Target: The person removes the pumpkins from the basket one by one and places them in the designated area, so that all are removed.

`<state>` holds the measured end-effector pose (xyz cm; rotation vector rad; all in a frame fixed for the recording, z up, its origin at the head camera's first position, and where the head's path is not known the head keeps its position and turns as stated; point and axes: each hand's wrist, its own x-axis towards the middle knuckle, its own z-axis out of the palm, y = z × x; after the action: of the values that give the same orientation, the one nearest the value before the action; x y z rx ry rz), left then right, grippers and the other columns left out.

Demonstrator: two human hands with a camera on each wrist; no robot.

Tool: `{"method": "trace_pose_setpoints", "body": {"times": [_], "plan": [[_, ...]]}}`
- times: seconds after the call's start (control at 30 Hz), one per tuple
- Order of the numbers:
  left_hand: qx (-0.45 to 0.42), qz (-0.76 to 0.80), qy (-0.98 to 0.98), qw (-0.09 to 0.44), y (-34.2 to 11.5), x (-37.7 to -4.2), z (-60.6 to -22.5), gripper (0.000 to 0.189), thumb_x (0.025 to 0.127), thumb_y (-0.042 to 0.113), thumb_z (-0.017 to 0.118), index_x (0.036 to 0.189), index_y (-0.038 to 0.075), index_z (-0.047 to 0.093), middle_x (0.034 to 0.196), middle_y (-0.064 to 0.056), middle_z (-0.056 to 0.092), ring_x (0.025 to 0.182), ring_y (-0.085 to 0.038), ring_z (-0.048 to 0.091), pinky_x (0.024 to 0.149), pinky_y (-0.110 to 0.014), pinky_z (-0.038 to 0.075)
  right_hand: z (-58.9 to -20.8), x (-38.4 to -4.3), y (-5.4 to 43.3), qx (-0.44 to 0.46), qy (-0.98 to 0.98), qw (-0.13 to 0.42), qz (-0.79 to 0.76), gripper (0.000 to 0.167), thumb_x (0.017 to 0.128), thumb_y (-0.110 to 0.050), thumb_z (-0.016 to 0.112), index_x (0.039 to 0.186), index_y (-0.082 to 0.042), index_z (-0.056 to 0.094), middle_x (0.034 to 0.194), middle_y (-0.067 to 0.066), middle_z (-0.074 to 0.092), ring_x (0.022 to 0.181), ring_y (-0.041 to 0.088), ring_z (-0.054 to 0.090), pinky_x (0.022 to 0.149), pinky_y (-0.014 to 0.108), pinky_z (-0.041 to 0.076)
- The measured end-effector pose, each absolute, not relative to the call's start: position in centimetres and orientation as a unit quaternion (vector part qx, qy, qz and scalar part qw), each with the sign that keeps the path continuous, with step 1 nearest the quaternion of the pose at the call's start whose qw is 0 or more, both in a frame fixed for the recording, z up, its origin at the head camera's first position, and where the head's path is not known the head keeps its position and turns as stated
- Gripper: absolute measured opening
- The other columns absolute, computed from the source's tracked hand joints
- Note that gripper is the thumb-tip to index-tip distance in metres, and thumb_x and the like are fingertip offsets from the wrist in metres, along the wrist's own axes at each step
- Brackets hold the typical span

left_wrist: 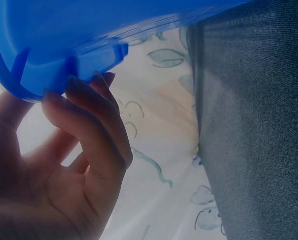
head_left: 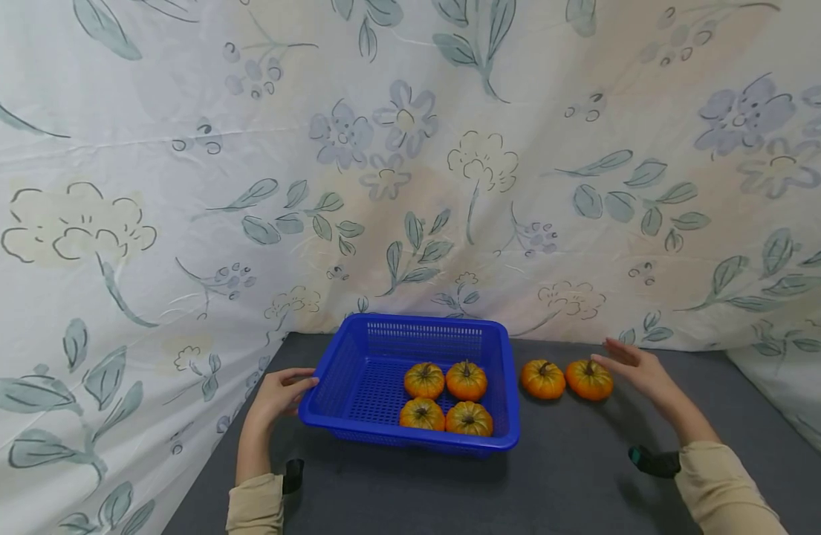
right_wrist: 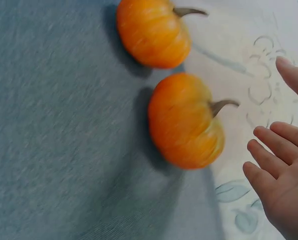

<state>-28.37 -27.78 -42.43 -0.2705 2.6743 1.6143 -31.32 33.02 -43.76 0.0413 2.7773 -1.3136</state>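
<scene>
At its left end, a blue plastic basket (head_left: pixel 410 437) is held by my left hand (head_left: pixel 281 394). The left wrist view shows the fingers (left_wrist: pixel 96 125) bent up under the rim, with the thumb on its other side. Inside the basket, in its right half, sit several small orange pumpkins (head_left: pixel 466 381). Two more stand side by side on the table to the right: a nearer-to-basket pumpkin (head_left: pixel 542 380) and a right-hand pumpkin (head_left: pixel 589 380). Just beside the latter, my right hand (head_left: pixel 640 371) hovers with fingers spread and nothing held.
The dark grey table (head_left: pixel 570 475) carries the basket and pumpkins. A floral cloth (head_left: pixel 410 223) hangs behind the table and along both sides. Dark straps (head_left: pixel 654 462) circle the wrists near the beige sleeves.
</scene>
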Motion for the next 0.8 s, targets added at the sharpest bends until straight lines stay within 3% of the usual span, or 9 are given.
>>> {"method": "trace_pose_setpoints", "body": {"times": [0.33, 0.8], "plan": [[-0.083, 0.516, 0.852, 0.002, -27.8, -28.5, -42.5, 0.045, 0.092, 0.028, 0.067, 0.128, 0.001, 0.062, 0.113, -0.020, 0.070, 0.082, -0.015, 0.067, 0.066, -0.036, 0.059, -41.3, -31.5, 31.0, -0.020, 0.895, 0.022, -0.444, 0.098, 0.091, -0.060, 0.056, 0.157, -0.008, 0.007, 0.161, 0.023, 0.014, 0.145, 0.051, 0.017, 0.106, 0.071, 0.023], [-0.079, 0.515, 0.854, -0.001, -27.8, -28.4, -42.5, 0.045, 0.092, 0.027, 0.066, 0.128, 0.000, 0.061, 0.115, -0.022, 0.069, 0.083, -0.017, 0.069, 0.066, -0.036, 0.059, -38.9, -32.2, 27.0, -0.085, 0.886, -0.017, -0.455, 0.084, 0.095, -0.048, 0.058, 0.156, -0.005, 0.019, 0.159, 0.024, 0.024, 0.143, 0.049, 0.026, 0.111, 0.064, 0.027]]}}
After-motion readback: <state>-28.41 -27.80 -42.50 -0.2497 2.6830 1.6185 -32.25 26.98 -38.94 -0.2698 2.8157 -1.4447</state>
